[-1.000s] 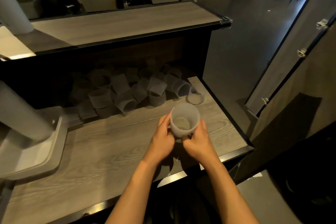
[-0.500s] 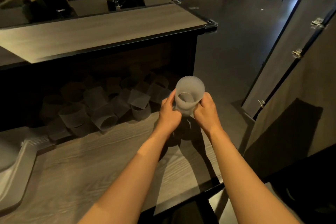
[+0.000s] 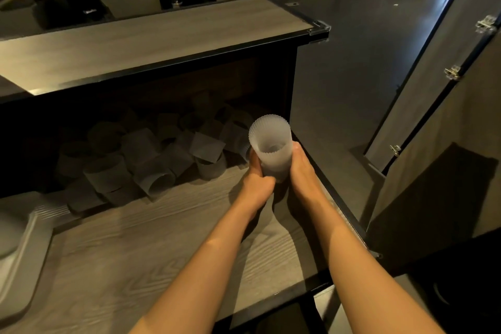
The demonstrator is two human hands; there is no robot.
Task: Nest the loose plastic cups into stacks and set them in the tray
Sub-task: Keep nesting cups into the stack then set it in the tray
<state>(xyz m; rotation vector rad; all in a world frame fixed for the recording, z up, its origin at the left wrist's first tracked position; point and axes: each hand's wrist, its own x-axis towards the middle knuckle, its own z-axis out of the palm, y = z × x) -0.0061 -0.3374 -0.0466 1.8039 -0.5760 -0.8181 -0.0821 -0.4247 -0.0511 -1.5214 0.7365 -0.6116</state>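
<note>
Since a moment ago, the frosted ribbed plastic cup stack (image 3: 271, 150) has tilted more upright, clasped between left hand (image 3: 257, 173) and right hand (image 3: 301, 171); the grey moulded tray (image 3: 19, 255) lies far leftward.

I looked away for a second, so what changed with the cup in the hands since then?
Both hands, left and right, carried the frosted cup away from the body toward the loose cups, gripping it throughout. The pile and the tray seem unmoved.
</note>
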